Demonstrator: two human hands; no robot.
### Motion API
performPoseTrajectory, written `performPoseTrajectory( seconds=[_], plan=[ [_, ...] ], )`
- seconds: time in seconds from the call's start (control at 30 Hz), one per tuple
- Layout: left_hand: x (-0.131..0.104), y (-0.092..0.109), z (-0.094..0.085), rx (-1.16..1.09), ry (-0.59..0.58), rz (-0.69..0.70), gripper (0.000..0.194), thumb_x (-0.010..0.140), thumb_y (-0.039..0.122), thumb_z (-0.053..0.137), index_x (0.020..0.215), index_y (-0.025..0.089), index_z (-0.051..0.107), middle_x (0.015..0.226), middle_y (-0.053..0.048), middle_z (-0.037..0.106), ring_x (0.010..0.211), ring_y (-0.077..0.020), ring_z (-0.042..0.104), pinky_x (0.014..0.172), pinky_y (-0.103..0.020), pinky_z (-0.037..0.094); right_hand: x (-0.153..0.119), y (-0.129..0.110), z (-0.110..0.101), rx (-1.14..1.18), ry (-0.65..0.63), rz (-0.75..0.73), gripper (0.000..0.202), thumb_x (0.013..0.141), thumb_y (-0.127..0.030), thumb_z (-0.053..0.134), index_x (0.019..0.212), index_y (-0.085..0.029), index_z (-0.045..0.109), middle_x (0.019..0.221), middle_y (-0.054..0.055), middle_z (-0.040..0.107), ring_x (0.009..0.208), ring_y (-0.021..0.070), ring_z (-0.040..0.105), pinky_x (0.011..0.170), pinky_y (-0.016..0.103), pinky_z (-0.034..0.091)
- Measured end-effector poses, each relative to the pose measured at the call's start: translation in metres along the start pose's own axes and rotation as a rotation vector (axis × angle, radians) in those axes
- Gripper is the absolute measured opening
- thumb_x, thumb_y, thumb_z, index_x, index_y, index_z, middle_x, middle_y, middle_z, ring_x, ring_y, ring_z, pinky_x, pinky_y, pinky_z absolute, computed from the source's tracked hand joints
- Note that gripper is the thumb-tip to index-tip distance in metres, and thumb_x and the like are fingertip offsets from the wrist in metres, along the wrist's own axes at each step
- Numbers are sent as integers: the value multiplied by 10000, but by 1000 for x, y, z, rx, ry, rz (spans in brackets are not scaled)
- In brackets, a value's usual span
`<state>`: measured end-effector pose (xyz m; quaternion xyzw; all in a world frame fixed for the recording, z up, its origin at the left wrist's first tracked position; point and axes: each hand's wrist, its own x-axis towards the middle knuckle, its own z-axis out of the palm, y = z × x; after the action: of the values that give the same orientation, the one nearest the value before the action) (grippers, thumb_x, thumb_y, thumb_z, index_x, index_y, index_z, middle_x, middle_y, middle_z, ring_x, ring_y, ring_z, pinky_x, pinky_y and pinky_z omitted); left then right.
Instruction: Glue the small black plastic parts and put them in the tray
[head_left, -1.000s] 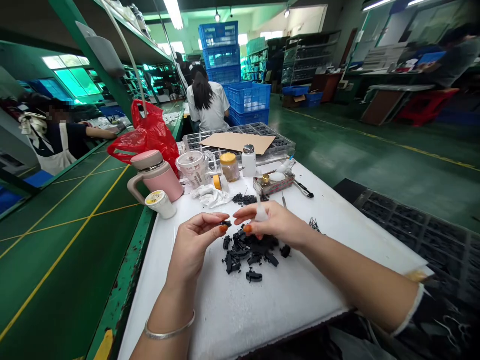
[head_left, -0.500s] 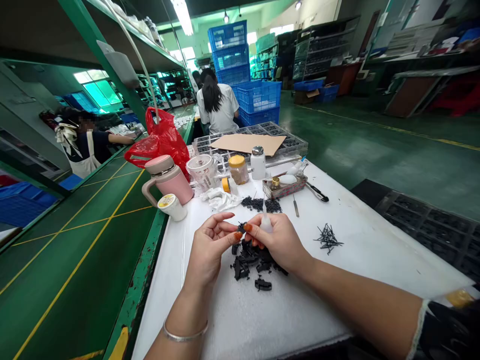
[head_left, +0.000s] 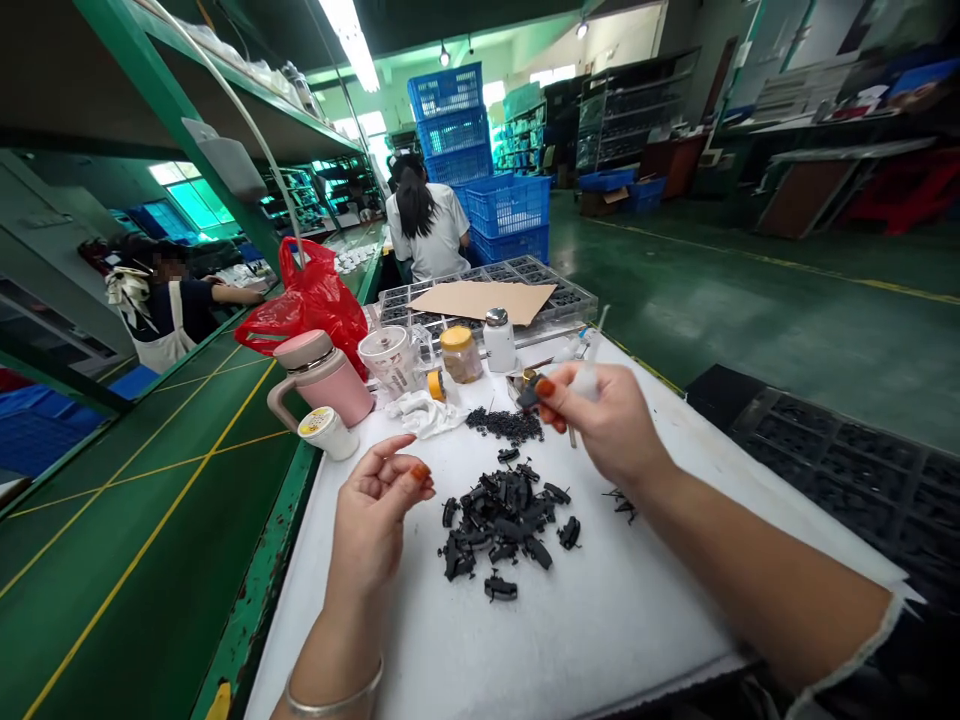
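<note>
My right hand (head_left: 611,415) is raised over the right side of the white tabletop. It pinches a small black plastic part (head_left: 529,392) between thumb and fingers. A translucent squeeze bottle (head_left: 587,380) with a thin nozzle pointing up is also held in that hand. My left hand (head_left: 379,500) hovers left of the pile, fingers loosely curled and thumb apart from the index finger, with nothing visible between them. Between the hands lies a pile of black plastic parts (head_left: 502,515). Behind it is a heap of tiny black pieces (head_left: 510,426). My right forearm partly hides some thin black pins (head_left: 622,503).
A pink mug (head_left: 330,375), a white tub (head_left: 327,432), a clear cup (head_left: 391,358), a yellow-lidded jar (head_left: 460,354) and a white bottle (head_left: 499,342) stand behind. Cardboard (head_left: 484,300) lies on a compartment tray. A green conveyor (head_left: 150,520) runs along the left; two people sit farther off.
My hands have come apart. The right has moved up and right with the black part and bottle; the left has moved left and down, away from the part. The pile shows more fully.
</note>
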<state>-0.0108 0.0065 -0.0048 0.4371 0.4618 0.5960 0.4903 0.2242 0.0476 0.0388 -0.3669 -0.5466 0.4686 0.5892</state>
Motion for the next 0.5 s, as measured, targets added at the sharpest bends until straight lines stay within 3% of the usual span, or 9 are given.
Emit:
performPoseTrajectory(
  seconds=[0.13, 0.27, 0.37, 0.5],
  plan=[
    [7, 8, 2, 131, -6, 14, 243, 720, 308, 782, 902, 194, 668, 748, 5, 640, 669, -109, 600, 613, -199, 529, 12, 8, -30, 96, 23, -72, 301, 749, -380, 756, 619, -138, 632, 539, 8, 587, 467, 86, 487, 456, 231, 360],
    [24, 10, 33, 483, -322, -31, 113, 774, 300, 707, 817, 195, 703, 753, -18, 670, 710, -146, 621, 638, -235, 522, 15, 34, -44, 148, 107, 80, 294, 729, -383, 766, 654, -133, 630, 546, 4, 584, 459, 78, 467, 464, 233, 351],
    [46, 3, 66, 926, -560, 157, 100, 811, 220, 633, 809, 218, 733, 840, -23, 704, 785, -167, 634, 714, -270, 503, 17, 42, -48, 143, 100, 157, 320, 703, -399, 777, 647, -134, 607, 554, 2, 580, 466, 77, 464, 470, 230, 348],
    [72, -15, 106, 1387, -736, 412, 204, 809, 114, 556, 843, 201, 738, 867, -46, 714, 806, -194, 643, 759, -306, 481, 17, 39, -48, 147, 108, 158, 352, 689, -429, 774, 621, -137, 590, 541, -4, 564, 459, 76, 452, 461, 228, 340]
  ],
)
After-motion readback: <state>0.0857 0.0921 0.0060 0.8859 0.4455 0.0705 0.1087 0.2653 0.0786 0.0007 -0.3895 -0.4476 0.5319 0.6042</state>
